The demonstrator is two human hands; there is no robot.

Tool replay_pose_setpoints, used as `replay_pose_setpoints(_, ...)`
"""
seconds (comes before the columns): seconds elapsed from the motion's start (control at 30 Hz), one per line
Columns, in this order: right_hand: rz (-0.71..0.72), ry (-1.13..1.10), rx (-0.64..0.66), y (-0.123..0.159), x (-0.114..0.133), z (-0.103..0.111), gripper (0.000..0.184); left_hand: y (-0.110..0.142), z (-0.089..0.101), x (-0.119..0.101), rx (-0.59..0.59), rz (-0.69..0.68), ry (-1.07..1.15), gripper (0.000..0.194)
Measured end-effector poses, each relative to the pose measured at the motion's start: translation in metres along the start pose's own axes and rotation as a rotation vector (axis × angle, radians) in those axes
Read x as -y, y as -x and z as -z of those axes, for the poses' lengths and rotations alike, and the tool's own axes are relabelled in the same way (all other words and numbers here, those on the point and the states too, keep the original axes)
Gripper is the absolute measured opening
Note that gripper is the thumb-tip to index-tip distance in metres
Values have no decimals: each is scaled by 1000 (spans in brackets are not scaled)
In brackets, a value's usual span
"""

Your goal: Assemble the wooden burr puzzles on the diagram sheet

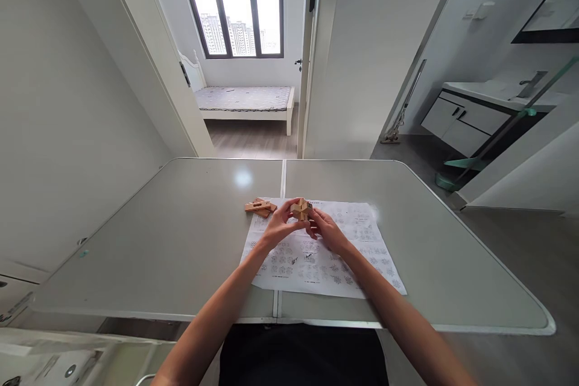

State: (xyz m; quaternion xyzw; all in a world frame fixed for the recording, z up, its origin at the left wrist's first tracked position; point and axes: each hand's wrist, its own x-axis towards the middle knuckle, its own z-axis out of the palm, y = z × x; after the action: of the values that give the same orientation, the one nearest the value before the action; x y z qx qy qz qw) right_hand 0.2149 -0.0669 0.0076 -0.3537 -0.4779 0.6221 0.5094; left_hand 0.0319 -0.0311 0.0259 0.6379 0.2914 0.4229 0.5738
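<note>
"Wooden assembly (pixel 301 210), pale brown, short blocks crossing one another. I log it on the head cam, over the far part of a printed sheet (pixel 298 277). Grip status, pls?"

"Both engaged, from what I see at my end. L hand (pixel 281 222): thumb nearest me, fingers round the L side, closed on it. R hand (pixel 329 233): fingertips closed on the R side. Grip open only to the item's width, approx. Some fingers hidden, so exact contact pts I can't confirm."

"Noted. Item clear of the sheet or touching?"

"Can't tell from this angle. Logging it as held btwn the two hands."

"Loose parts?"

"Yes, I count a small pile of wooden pieces (pixel 261 207), just beyond L hand, overlapping, at the sheet's far L corner. One on top has a slot cut in it."

"Sheet condition?"

"White, rows of small diagrams, print too small for me to read. Lies flat on the grey-green counter (pixel 181 247), across the pale center strip (pixel 283 178), mostly R of it."

"Surroundings, for the rec?"

"Bed (pixel 244 98) below a dark-framed window (pixel 266 3), thru the doorway ahead. Basin cabinet (pixel 468 120) far R, mop (pixel 409 96) propped nearby."
</note>
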Motion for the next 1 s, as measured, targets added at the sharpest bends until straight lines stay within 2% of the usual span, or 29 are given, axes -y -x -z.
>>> replay_pose_setpoints(0.2, -163, -202, 103, 0, -2, 2, 47, 1, -1, -2, 30, 6, 19, 70)
replay_pose_setpoints(0.4, -262, -257, 179, -2, -3, 8, 50, 1, -2, 0, 60, -35, 31, 69)
replay_pose_setpoints(0.63, -180, -162, 158, 2, 6, 6, 53, 2, -2, -1, 95, -83, 21, 70)
replay_pose_setpoints(0.83, 79, 131, 47, 6, 13, -9, 51, 3, -1, -9, 87, 16, 53, 71)
replay_pose_setpoints(1.0, 137, 248, 1, 6, 5, -13, 48, 3, -2, -11, 70, 52, 80, 64)
